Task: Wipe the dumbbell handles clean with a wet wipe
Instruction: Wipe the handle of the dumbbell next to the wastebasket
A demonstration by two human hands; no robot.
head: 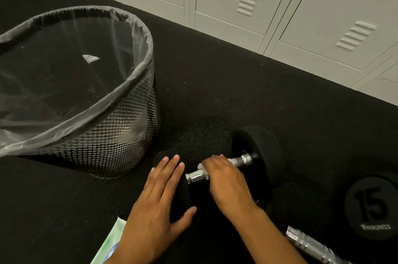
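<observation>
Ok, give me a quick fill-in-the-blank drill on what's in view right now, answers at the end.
1. The right hand presses a white wet wipe onto the chrome ____ of the dumbbell.
2. The left hand rests with straight fingers on the dumbbell's near ____.
3. The mesh bin left of the dumbbell is lined with a clear plastic ____.
4. The second dumbbell at lower right is marked with the number ____.

Answers: handle; head; bag; 15
</observation>
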